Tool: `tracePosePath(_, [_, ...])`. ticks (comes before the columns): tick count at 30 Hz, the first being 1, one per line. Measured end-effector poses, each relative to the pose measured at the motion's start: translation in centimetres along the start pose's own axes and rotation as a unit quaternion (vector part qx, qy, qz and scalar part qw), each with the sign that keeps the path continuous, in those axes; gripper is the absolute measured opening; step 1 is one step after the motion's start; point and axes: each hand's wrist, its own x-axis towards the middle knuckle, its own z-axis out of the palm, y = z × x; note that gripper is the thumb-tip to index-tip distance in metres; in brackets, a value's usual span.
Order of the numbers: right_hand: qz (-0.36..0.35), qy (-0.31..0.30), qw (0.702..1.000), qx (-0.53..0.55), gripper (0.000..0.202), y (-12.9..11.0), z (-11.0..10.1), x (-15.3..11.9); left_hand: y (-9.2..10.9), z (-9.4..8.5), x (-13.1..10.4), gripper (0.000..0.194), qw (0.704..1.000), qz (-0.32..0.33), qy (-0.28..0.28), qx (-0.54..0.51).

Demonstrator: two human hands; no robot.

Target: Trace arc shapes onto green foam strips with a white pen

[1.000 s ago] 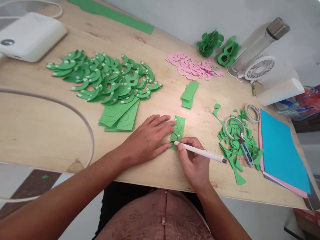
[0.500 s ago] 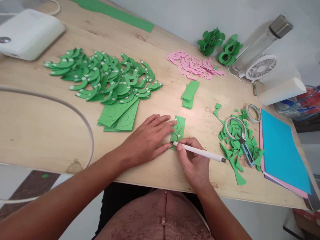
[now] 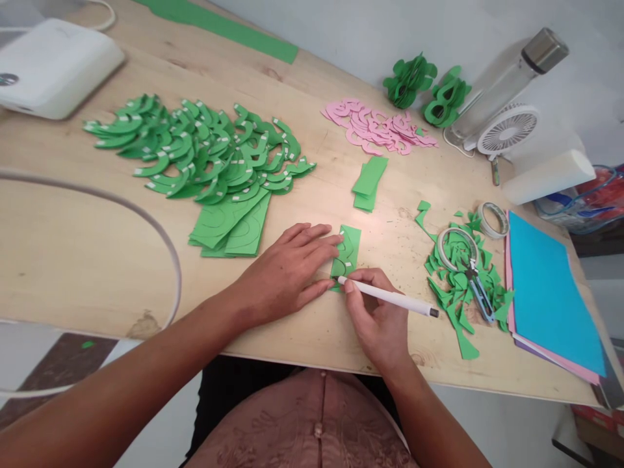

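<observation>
A small green paper strip [image 3: 350,244] with dark curved lines and small white bits on it lies on the table before me. My left hand [image 3: 297,270] rests flat with fingers stretched out, its fingertips and thumb on the strip's left edge. My right hand [image 3: 377,315] grips a white pen [image 3: 390,296], its tip at the lower end of the strip. Left of my left hand are green sheets with drawn curves [image 3: 234,227], partly under a heap of cut green curved pieces [image 3: 205,149] with white tabs. Two blank green strips [image 3: 369,182] lie beyond the marked one.
Pink cut-outs [image 3: 377,127], green paper shapes [image 3: 409,81], a bottle [image 3: 502,91] and a small fan [image 3: 509,130] stand or lie at the back. On the right are green scraps [image 3: 458,325], tape rolls [image 3: 493,220], snips [image 3: 480,292] and blue sheets [image 3: 556,292]. A cable [image 3: 160,227] curves at left.
Almost nothing differs. The whole view has shifted very slightly; both hands, the pen and the green strip keep their places relative to each other.
</observation>
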Motion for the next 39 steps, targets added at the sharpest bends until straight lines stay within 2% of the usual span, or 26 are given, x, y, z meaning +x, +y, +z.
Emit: tracePosePath(39, [0.008,0.021,1.000,-0.007,0.008,0.35,-0.89,0.04,0.07,-0.15,0.01,0.026,1.000,-0.007,-0.005,-0.008])
